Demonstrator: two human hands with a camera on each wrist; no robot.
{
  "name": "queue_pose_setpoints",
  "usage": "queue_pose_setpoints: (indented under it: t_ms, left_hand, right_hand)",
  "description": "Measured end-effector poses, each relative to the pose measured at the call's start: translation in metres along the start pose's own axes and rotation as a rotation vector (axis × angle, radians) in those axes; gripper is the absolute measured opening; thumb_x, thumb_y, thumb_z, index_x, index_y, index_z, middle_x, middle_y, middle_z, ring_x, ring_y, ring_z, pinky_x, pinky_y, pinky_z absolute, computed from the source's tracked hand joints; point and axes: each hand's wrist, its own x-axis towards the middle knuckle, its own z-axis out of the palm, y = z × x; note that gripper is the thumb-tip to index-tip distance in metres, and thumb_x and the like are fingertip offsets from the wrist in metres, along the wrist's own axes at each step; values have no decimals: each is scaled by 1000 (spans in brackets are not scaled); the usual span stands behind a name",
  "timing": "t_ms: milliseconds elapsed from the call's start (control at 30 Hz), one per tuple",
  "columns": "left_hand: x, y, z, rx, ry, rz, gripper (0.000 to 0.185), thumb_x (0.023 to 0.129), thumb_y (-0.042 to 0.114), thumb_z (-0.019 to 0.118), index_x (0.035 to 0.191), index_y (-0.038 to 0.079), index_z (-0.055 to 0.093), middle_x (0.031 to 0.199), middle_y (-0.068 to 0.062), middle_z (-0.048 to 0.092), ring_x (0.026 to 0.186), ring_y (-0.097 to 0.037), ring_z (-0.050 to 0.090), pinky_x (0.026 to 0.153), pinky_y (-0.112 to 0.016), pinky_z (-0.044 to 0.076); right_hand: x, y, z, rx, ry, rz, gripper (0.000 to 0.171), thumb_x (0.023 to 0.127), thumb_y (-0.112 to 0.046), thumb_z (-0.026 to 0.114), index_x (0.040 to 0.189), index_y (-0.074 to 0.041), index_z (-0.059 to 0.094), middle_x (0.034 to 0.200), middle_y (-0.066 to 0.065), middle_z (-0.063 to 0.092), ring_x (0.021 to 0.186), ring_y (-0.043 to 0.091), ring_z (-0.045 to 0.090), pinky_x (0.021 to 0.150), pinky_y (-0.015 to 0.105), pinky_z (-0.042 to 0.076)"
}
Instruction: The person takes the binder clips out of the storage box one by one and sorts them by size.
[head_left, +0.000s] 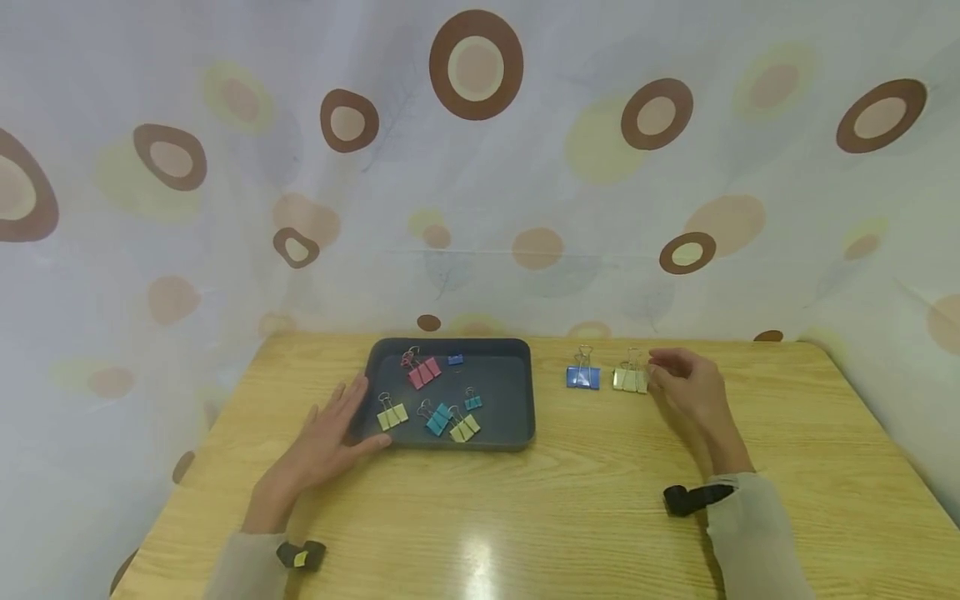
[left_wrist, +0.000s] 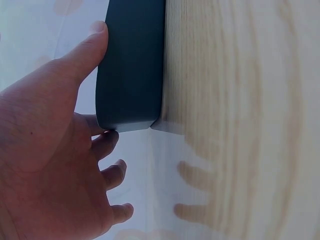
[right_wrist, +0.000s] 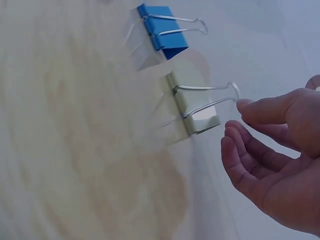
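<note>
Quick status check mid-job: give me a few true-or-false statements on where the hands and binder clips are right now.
1. The left hand rests open against the dark tray. True.
2. Two binder clips stand on the table outside the tray. True: a blue binder clip and a pale yellow binder clip.
3. The right hand holds the blue binder clip. False: its fingertips are at the pale yellow one's wire handle.
4. The tray holds only pink clips. False: yellow, teal and blue ones too.

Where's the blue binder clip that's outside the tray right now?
In the head view, the blue binder clip stands on the table right of the dark tray, beside the pale yellow clip at the right hand.
</note>
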Motion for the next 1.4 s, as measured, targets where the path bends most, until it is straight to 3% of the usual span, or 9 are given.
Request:
queue_pose_setpoints:
  t_ms: [100,367,500,700,800,1067,1233,1400]
  left_hand:
    - [0,1,-1,0,0,0,100,94,59,66,164,5,19,170,-15,18,154,-46,12,117,-74,7]
    - [-1,-1,-2,16,3,1,100,94,61,65,164,5,19,170,-15,18,155,-45,10,117,-74,6]
    - [0,-2,0,29,4,-1,100,94,62,65,164,6,19,170,-15,19,155,-45,10,117,-74,6]
    - [2,-1,0,36,3,7,100,94,64,63,164,6,19,170,-15,18,154,-46,10,116,-75,6]
    - [0,-1,-3,35,6,4,100,94,62,64,164,5,21,169,-16,19,154,-46,10,116,-75,6]
    - [1,-7,-1,55,20,22,99,94,62,64,163,4,22,169,-16,20,154,-46,12,116,-75,8]
    - [0,-8,3,50,10,16,100,94,63,64,163,3,22,169,-15,20,154,-46,12,116,-75,7]
    - [2,-6,1,39,0,10,101,94,65,62,164,6,20,170,-13,17,155,-45,9,117,-73,5]
  right_hand:
    - [2,-6,0,33,25,-62,34,103,-19,65,128,4,67,116,25,70,88,-10,61,73,12,54]
    - [4,-30,9,84,-23,-149,32,101,-18,68,126,2,69,117,22,71,94,-6,63,78,12,53]
    - [2,-40,17,83,-50,-182,30,101,-15,68,126,2,68,117,20,71,98,3,66,82,11,51]
    - [0,-51,38,110,-107,-219,26,100,-10,69,122,4,69,116,20,71,103,30,70,82,14,54]
    - [0,-58,53,136,-150,-234,24,99,-8,69,120,4,69,119,20,70,106,35,69,83,15,55]
    - [-8,-76,90,189,-210,-293,26,96,-6,72,120,2,70,116,22,71,102,32,70,86,29,60]
    - [-14,-91,111,242,-279,-295,28,96,-6,73,123,2,69,120,22,69,105,31,70,88,32,60]
    - [-11,-117,126,210,-303,-310,29,95,-7,74,123,-3,70,120,19,70,105,28,70,88,33,60]
